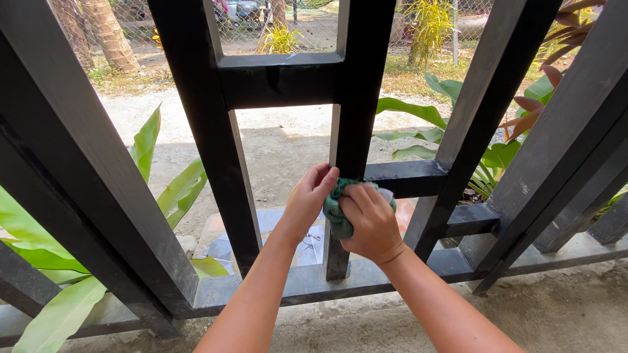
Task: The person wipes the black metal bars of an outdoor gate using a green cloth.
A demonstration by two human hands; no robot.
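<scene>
Right hand (369,222): fist clamped on green cloth (335,212), pressed against black upright bar (353,98). Left hand (311,196): fingers curled around same bar. Open gaps flanked both sides; concrete floor (556,314) below.

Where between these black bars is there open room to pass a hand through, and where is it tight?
Free: the tall gap between the left black upright and the middle black upright, under the upper crossbar. Crowded: low on the middle upright, where the left hand and the right hand press a green cloth.
</scene>
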